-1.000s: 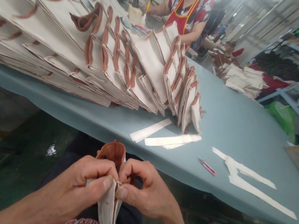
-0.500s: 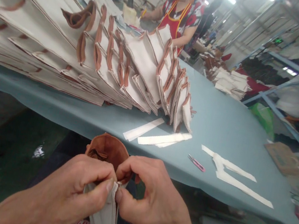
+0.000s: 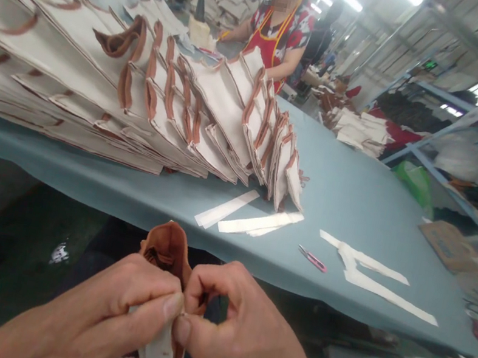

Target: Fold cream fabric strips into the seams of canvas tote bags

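Low in front of the table's edge, a cream fabric bag (image 3: 159, 353) with brown lining and red print hangs between my hands. My left hand (image 3: 119, 306) is closed, its thumb and fingers pinching the bag's seam near the top. Against it, my right hand (image 3: 232, 320) pinches the same edge between thumb and forefinger. The brown open mouth (image 3: 169, 244) of the bag stands up behind my fingers. Exactly what lies between the fingertips is hidden.
A long pile of cream bags (image 3: 216, 101) with brown edges covers the table's left side. White strips (image 3: 259, 223) and pink-handled thread snips (image 3: 312, 258) lie on the blue-green table (image 3: 332, 177). Across it, a person in a red apron (image 3: 266, 39) works. Shelving (image 3: 476, 116) stands at right.
Both hands still pinch the bag's seam and have shifted slightly, the fingertips now closer together. The bag's brown mouth looks narrower. The view has tilted a little.
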